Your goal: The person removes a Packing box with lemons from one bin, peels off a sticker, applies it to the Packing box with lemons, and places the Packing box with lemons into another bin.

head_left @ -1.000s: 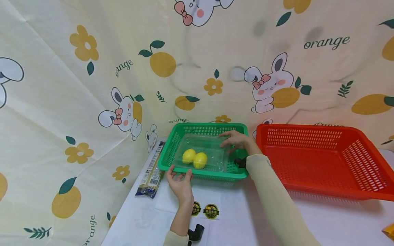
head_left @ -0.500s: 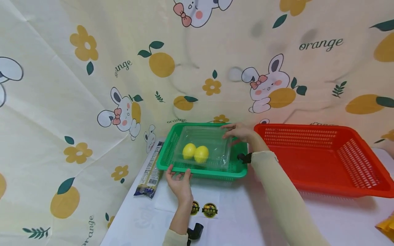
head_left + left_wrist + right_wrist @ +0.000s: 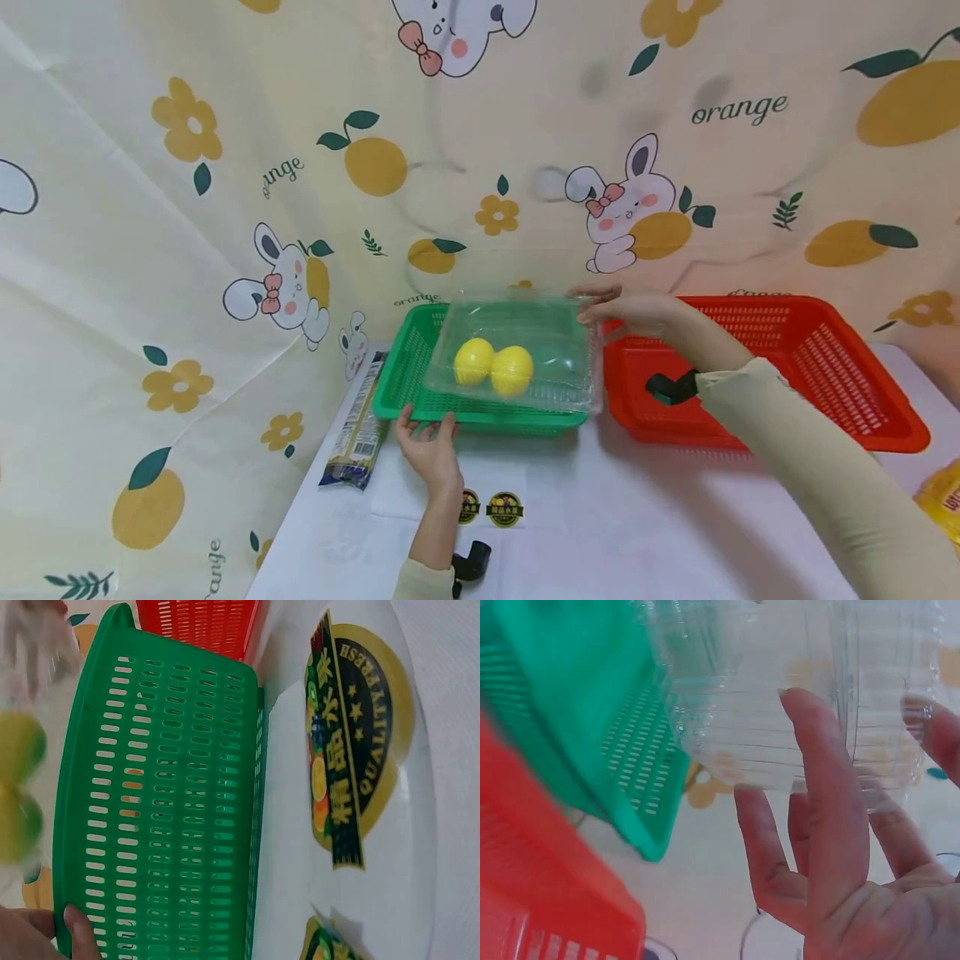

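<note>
My right hand (image 3: 633,310) holds a clear plastic clamshell box (image 3: 558,350) by its right end, fingers and thumb on its ribbed walls (image 3: 742,742) in the right wrist view. Two round yellow fruits, like lemons (image 3: 512,371), lie side by side inside it. The box is raised over the green basket (image 3: 405,367), tilted, its right end past the basket's right side. My left hand (image 3: 431,454) grips the basket's near rim; in the left wrist view its fingertips (image 3: 79,926) curl over that green rim.
A red basket (image 3: 817,333) stands to the right of the green one. A long printed packet (image 3: 356,433) lies to the left. Round fruit stickers (image 3: 505,509) lie on the white table in front. A yellow packet (image 3: 941,496) shows at the right edge. A patterned cloth (image 3: 450,167) hangs behind.
My right hand has lifted the clear box with the fruits up out of the green basket and moved it right. My left hand stays on the basket's near rim.
</note>
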Action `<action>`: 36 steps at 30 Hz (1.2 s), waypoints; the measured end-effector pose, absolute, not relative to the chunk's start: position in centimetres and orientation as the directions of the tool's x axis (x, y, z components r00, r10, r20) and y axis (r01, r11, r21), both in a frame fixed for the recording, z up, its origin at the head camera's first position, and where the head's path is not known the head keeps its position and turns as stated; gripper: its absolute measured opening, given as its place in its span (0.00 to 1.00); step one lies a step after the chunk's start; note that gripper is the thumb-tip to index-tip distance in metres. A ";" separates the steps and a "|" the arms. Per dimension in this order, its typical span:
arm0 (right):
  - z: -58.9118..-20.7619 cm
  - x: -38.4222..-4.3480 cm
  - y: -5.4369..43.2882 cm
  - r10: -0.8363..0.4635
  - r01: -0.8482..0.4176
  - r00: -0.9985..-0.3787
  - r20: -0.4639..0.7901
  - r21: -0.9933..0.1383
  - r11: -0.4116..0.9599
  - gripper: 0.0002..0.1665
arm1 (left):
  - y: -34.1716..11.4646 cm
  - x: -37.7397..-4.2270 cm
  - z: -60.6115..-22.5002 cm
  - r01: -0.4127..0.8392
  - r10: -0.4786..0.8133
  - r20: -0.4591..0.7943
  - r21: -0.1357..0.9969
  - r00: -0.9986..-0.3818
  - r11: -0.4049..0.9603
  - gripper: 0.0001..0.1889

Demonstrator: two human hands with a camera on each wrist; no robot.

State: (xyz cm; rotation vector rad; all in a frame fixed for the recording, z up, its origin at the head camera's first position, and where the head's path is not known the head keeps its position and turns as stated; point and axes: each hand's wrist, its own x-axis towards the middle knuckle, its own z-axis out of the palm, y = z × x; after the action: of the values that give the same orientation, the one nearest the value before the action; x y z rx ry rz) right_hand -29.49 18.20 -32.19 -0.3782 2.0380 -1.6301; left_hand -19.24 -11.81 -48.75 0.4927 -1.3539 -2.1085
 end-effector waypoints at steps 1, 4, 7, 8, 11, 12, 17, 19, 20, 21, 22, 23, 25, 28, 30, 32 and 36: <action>-32.0 -28.8 18.9 -0.512 0.083 -0.834 -0.208 -0.963 0.257 0.37 | -11.8 -19.2 -48.8 0.272 -0.645 0.002 0.908 -0.764 -0.319 0.35; -31.5 -26.3 20.7 -0.496 0.094 -0.839 -0.223 -0.958 0.271 0.38 | -11.7 -19.2 -48.9 0.275 -0.647 0.010 0.910 -0.763 -0.310 0.35; -31.7 -23.6 22.5 -0.479 0.081 -0.851 -0.213 -0.956 0.281 0.38 | -11.7 -19.1 -48.8 0.279 -0.649 0.018 0.911 -0.761 -0.303 0.34; -31.9 -22.7 23.1 -0.473 0.071 -0.857 -0.206 -0.955 0.287 0.38 | -11.7 -19.1 -48.8 0.280 -0.648 0.020 0.912 -0.761 -0.300 0.34; -32.9 -20.0 24.8 -0.470 0.037 -0.864 -0.179 -0.955 0.296 0.37 | -11.6 -19.0 -48.7 0.284 -0.642 0.018 0.906 -0.766 -0.314 0.33; -33.2 -19.1 25.3 -0.471 0.024 -0.865 -0.172 -0.952 0.304 0.36 | -11.6 -19.0 -48.6 0.287 -0.641 0.019 0.904 -0.768 -0.317 0.33; -35.8 -15.6 27.3 -0.477 -0.018 -0.866 -0.150 -0.944 0.330 0.38 | -11.8 -19.0 -48.6 0.290 -0.646 0.016 0.902 -0.763 -0.320 0.34; -37.0 -14.6 28.0 -0.495 -0.015 -0.857 -0.144 -0.953 0.303 0.37 | -11.8 -19.0 -48.6 0.280 -0.643 0.006 0.903 -0.766 -0.325 0.34; -37.6 -14.1 28.3 -0.506 -0.009 -0.851 -0.141 -0.959 0.282 0.36 | -11.7 -19.0 -48.6 0.275 -0.641 0.001 0.904 -0.768 -0.328 0.35; -38.2 -13.7 28.6 -0.513 0.003 -0.847 -0.141 -0.965 0.260 0.35 | -11.7 -19.0 -48.7 0.271 -0.637 -0.006 0.902 -0.771 -0.336 0.35; -38.8 -13.3 28.8 -0.522 0.012 -0.841 -0.140 -0.970 0.242 0.34 | -11.7 -19.0 -48.6 0.268 -0.636 -0.010 0.901 -0.772 -0.340 0.35; -39.4 -13.1 29.0 -0.528 0.019 -0.838 -0.140 -0.973 0.229 0.33 | -11.8 -19.0 -48.6 0.264 -0.635 -0.015 0.901 -0.773 -0.343 0.35; -40.6 -12.6 29.3 -0.540 0.020 -0.831 -0.132 -0.978 0.207 0.31 | -11.8 -19.0 -48.6 0.261 -0.634 -0.018 0.902 -0.773 -0.345 0.35; -42.3 -12.3 29.7 -0.553 0.016 -0.824 -0.126 -0.980 0.199 0.30 | -11.8 -18.9 -48.5 0.263 -0.632 -0.019 0.899 -0.775 -0.349 0.35; -43.4 -12.3 29.9 -0.568 0.023 -0.813 -0.126 -0.982 0.185 0.28 | -11.8 -18.9 -48.4 0.270 -0.634 -0.013 0.898 -0.773 -0.347 0.35; -44.2 -12.4 30.1 -0.574 0.046 -0.806 -0.142 -0.983 0.179 0.27 | -11.7 -18.8 -48.4 0.278 -0.634 -0.009 0.894 -0.773 -0.351 0.35; -45.5 -12.7 30.5 -0.578 0.075 -0.800 -0.161 -0.983 0.170 0.27 | -11.6 -18.7 -48.4 0.282 -0.630 -0.007 0.891 -0.777 -0.357 0.34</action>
State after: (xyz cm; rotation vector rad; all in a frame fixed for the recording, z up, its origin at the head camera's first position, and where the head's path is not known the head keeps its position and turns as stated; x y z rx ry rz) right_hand -12.65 30.47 -45.48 -0.4739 1.9419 -1.6756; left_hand -18.72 -11.61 -48.43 0.4739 -1.3152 -2.1532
